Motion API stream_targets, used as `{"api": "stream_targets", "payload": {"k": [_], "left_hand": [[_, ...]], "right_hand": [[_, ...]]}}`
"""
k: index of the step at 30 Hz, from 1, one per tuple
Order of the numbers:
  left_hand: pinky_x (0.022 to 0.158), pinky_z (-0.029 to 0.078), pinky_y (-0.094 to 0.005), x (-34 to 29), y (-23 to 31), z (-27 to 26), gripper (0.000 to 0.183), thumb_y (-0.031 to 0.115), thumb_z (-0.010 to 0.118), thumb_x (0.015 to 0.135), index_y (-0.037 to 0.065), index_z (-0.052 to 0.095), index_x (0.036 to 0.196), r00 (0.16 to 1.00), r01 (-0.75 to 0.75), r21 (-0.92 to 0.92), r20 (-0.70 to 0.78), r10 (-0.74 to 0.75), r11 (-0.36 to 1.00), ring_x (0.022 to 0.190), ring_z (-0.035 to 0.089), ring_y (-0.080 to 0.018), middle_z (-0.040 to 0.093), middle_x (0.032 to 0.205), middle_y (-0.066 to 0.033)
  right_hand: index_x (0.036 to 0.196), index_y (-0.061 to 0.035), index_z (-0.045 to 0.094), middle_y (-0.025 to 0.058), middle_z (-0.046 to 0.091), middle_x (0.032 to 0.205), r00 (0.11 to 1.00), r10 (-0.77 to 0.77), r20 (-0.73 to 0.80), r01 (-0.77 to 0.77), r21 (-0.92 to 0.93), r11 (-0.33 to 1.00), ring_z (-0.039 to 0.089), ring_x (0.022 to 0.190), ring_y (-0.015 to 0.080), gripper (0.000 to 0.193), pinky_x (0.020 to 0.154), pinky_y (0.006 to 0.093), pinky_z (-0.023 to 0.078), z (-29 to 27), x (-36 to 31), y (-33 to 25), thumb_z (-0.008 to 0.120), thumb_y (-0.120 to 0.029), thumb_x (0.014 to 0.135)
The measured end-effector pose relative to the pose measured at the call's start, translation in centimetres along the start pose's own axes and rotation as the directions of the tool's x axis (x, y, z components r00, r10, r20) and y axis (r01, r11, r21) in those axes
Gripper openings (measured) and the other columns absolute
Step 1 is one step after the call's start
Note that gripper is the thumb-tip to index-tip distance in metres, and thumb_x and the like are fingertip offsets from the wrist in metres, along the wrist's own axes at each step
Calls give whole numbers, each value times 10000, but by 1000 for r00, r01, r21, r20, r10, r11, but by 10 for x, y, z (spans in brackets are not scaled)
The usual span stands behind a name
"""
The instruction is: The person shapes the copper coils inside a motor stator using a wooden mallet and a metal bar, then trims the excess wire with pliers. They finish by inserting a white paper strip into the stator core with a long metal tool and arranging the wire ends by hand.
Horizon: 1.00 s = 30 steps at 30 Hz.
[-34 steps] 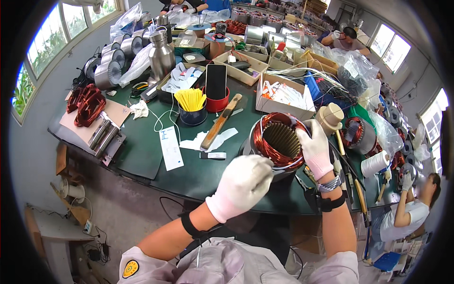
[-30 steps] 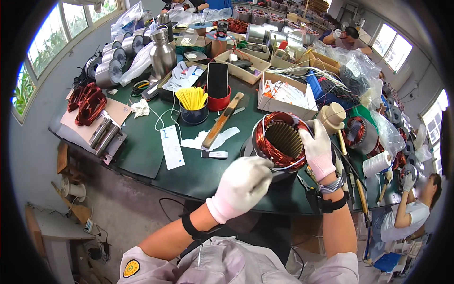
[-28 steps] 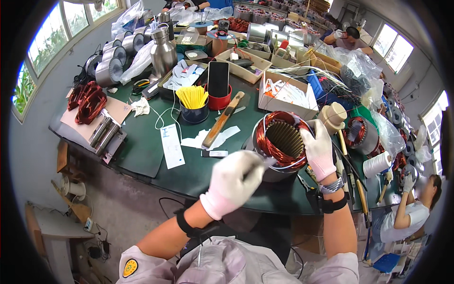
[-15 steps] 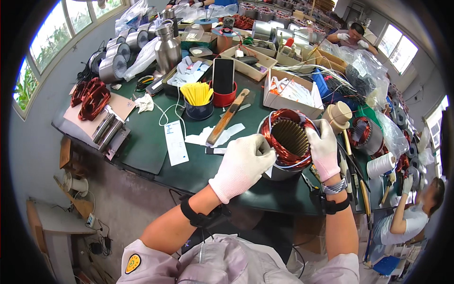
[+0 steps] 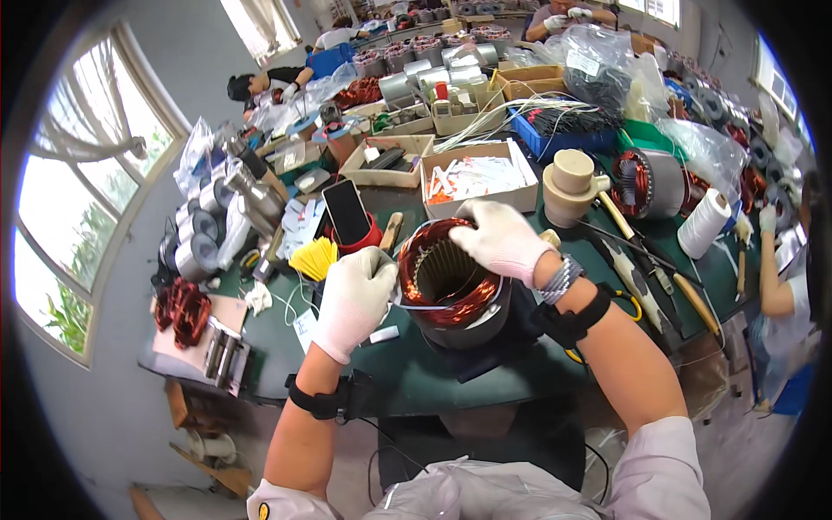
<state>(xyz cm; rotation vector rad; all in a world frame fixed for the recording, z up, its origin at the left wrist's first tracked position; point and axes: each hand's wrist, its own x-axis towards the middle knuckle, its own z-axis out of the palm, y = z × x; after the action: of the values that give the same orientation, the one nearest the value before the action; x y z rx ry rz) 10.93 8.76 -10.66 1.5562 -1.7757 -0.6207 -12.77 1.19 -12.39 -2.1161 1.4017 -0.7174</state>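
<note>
A motor stator point(image 5: 459, 328) stands upright on the green bench in front of me, its red-brown copper windings point(image 5: 422, 251) ringing the slotted bore. A thin pale cord runs round the windings. My left hand point(image 5: 354, 299), in a white glove, is closed in a pinch beside the stator's left rim, close to the cord; what sits between the fingertips is too small to make out. Across the far right rim lies my gloved right hand point(image 5: 503, 238), fingers curled over the windings, gripping them. The right palm hides part of that rim.
Behind the stator are a box of white paper strips point(image 5: 481, 178), a phone point(image 5: 346, 212) in a red holder and yellow strips point(image 5: 314, 257). To the right lie a beige turned block point(image 5: 569, 186), a thread spool point(image 5: 704, 224), hand tools point(image 5: 633, 273) and another stator point(image 5: 663, 184).
The view has swung, so the bench things appear shifted. My right hand has moved from the stator's right side to over its far rim; my left hand stays pinched at the left.
</note>
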Motion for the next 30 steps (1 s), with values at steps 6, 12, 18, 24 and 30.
{"api": "stream_targets", "payload": {"k": [6,12,18,24,30], "left_hand": [[676,527,-396,24,0,13,166,105,615,992,-33,688,934,962,-191,353,-117,246,916,674,675,-353,652,747,-231],[650,510,-418,34,9,0,157,97,626,994,-31,681,920,981,-189,374,117,156,908,661,663,-343,674,730,-174],[699,530,-409,24,11,16,116,62,617,987,-20,669,923,938,-264,438,-92,335,859,735,682,-362,689,806,-191],[651,527,-386,48,27,-4,178,120,638,989,-49,685,959,963,-264,431,161,214,863,639,672,-273,698,761,-187],[648,518,-354,20,16,2,150,89,633,972,-44,701,957,976,-205,456,31,215,866,641,656,-230,683,747,-173]], "right_hand": [[1097,28,654,268,702,1131,997,11,-80,-17,-72,997,690,1091,426,357,977,484,552,8,-11,-7,583,-291,955],[1063,-1,642,235,692,1070,987,22,-158,-19,19,1000,701,1034,407,304,928,485,568,11,-23,5,581,-290,988],[1101,-6,649,219,693,1068,989,38,-146,-36,17,999,715,1038,389,317,919,469,577,9,-21,-4,603,-300,991],[1084,1,652,221,693,1058,985,50,-168,-43,44,998,718,1019,385,315,897,471,582,11,-24,4,609,-296,989],[1065,-3,616,220,660,1013,985,17,-171,15,188,982,668,985,423,301,888,500,530,14,-22,8,624,-292,981]]}}
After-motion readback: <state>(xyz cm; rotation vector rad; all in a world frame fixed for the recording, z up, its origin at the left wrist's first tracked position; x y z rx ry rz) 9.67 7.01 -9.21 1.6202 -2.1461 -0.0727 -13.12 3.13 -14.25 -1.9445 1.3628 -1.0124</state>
